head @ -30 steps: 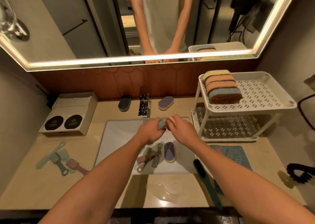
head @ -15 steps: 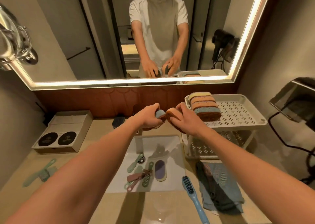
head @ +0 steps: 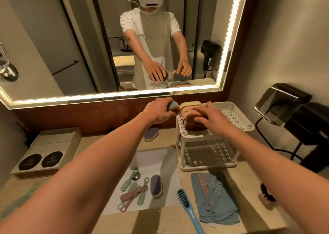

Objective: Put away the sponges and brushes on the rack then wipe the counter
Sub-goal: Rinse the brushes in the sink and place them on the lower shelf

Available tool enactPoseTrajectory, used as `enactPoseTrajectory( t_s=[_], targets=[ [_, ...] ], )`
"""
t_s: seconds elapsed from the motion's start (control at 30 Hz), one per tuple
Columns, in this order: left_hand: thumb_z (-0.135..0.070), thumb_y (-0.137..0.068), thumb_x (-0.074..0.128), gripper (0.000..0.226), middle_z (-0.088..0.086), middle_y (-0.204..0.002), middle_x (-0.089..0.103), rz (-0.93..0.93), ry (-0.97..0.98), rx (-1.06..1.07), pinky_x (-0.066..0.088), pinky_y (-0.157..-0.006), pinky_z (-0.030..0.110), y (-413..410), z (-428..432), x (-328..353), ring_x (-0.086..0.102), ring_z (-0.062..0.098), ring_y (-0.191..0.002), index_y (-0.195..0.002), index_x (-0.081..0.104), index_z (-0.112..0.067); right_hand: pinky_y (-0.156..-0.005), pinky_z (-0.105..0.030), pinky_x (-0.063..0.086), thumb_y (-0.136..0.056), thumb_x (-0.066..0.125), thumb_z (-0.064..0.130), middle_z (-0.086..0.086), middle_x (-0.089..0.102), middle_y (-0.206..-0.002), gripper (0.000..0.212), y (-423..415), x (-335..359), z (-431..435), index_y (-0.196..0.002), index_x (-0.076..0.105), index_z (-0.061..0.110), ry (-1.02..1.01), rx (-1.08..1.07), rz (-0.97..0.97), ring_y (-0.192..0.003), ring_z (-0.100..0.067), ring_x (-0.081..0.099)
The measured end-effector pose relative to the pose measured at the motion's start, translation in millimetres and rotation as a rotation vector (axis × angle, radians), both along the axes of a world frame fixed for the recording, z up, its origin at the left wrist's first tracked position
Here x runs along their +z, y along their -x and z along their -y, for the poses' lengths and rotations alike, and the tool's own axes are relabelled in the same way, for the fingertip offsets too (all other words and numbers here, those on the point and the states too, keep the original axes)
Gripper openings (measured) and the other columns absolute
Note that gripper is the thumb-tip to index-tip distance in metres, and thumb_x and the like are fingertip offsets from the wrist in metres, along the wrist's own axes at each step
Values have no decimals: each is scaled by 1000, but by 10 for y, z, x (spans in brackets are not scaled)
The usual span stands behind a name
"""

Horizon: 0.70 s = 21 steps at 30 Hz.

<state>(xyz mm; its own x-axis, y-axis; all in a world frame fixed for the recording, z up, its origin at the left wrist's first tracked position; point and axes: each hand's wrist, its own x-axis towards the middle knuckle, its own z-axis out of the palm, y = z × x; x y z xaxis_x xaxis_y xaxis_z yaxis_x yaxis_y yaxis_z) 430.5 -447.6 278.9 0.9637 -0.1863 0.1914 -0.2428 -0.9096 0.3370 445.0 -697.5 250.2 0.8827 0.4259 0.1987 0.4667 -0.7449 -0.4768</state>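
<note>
Left hand [head: 159,111] grips a blue-topped oval foam sponge [head: 173,107] just left of the white perforated plastic rack [head: 236,113]. The right hand [head: 209,117] curls over a brown oval foam sponge [head: 193,123] on its top tier. Both sponges look light and squashy — best pinched across the width.

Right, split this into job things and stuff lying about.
Job: grey sponge in left hand; brown sponge in right hand; racked sponges; rack; purple sponge on counter; purple sponge in sink; sink brushes; blue brush; cloth.
Lying about: box with black discs; black wall appliance.
</note>
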Motion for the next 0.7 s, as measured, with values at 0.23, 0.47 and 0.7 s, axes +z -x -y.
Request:
enactPoseTrajectory(
  t_s=[0.23, 0.47, 0.7],
  targets=[
    [-46, -88, 68, 36, -3, -109, 67, 11, -61, -43, 52, -86, 43, -95, 320, -41, 62, 20, -99, -117, 60, -27, -108, -36, 30, -98, 61, 33, -1, 51, -125, 44, -51, -250, 103, -141, 55, 37, 0, 36, -13, -123, -22, 39],
    [-45, -90, 66, 34, -2, -109, 68, 18, -76, -36, 51, -85, 42, -203, 443, -89, 63, 21, -99, -117, 59, -25, -115, -38, 28, -96, 63, 29, 1, 44, -145, 42, -82, -431, 117, -138, 59, 32, 19, 123, -17, -135, -20, 36],
    [-47, -89, 68, 39, -4, -114, 66, 54, -122, -65, 46, -83, 38, -315, 535, -154, 61, 20, -103, -121, 58, -26, -120, -39, 26, -95, 65, 29, 2, 37, -152, 50, -50, -658, 99, -143, 53, 30, -18, 83, 32, -141, -19, 31]
  ],
)
